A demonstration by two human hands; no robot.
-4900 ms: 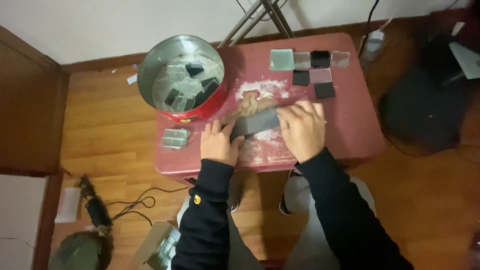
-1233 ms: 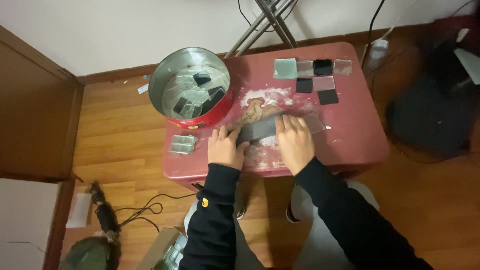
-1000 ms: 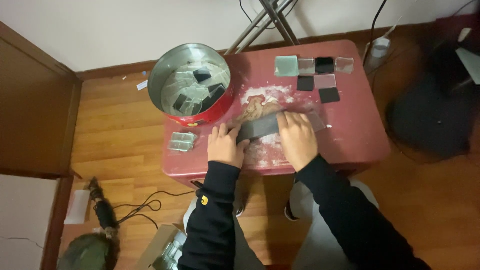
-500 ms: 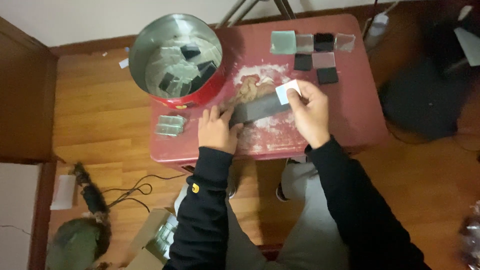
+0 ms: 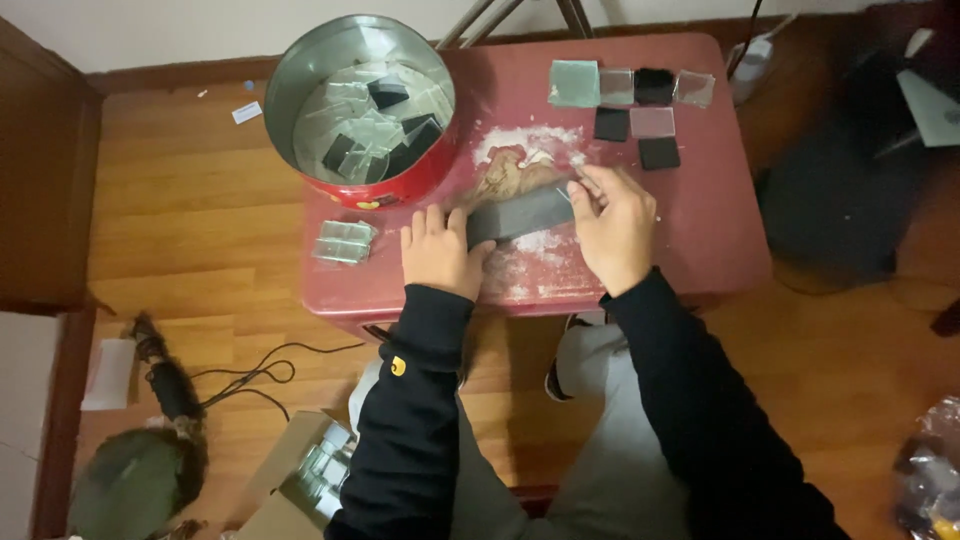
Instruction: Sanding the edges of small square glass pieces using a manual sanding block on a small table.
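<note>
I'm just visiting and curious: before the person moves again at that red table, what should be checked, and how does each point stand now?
1. Left hand steadies the dark flat block: ok, it rests at the block's near end.
2. Right hand has a firm grip on a small clear piece at the block's far end: cannot tell, the piece is too small to see.
3. Block lies flat on the red table: ok.
4. White dust kept off the sorted squares: ok, they lie apart.
5. Round tin clear of the table edge: not ok, it overhangs the left corner.
</note>
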